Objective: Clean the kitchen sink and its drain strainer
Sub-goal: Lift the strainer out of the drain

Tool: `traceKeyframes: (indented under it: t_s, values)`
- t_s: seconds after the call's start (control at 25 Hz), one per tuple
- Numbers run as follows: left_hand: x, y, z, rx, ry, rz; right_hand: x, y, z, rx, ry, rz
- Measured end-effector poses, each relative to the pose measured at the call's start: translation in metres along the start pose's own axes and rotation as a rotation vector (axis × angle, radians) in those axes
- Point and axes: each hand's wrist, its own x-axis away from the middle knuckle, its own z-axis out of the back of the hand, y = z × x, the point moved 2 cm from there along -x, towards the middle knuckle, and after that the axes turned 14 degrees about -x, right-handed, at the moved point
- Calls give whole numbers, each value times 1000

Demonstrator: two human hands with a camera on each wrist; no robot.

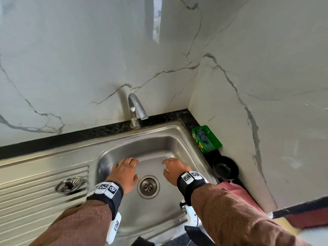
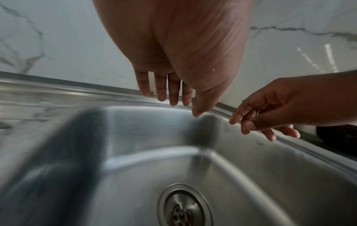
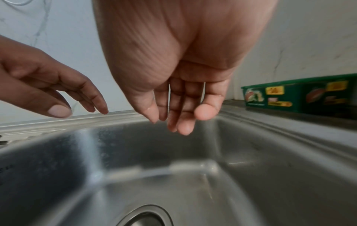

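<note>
The steel sink basin fills the middle of the head view, its open drain between my wrists. The round metal drain strainer lies out of the drain on the ribbed drainboard to the left. My left hand hovers over the basin left of the drain, fingers straight and empty, as the left wrist view confirms. My right hand hovers right of the drain, fingers relaxed and holding nothing. The drain rim sits below the left palm.
A steel tap rises behind the basin against the marble wall. On the black counter at right are a green soap box with a dark scrubber, a small black pan and a pink cloth.
</note>
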Motion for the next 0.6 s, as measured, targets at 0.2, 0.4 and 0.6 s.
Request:
traceKeyframes:
  t_s: [0.2, 0.4, 0.6]
  values:
    - [21, -18, -10, -18, -88, 172, -34, -10, -24, -2, -121, 124]
    - [39, -18, -13, -51, -127, 302, -50, -7, -42, 54, -230, 186]
    - [50, -7, -15, -30, -133, 373, -57, -2, -51, 79, -262, 214]
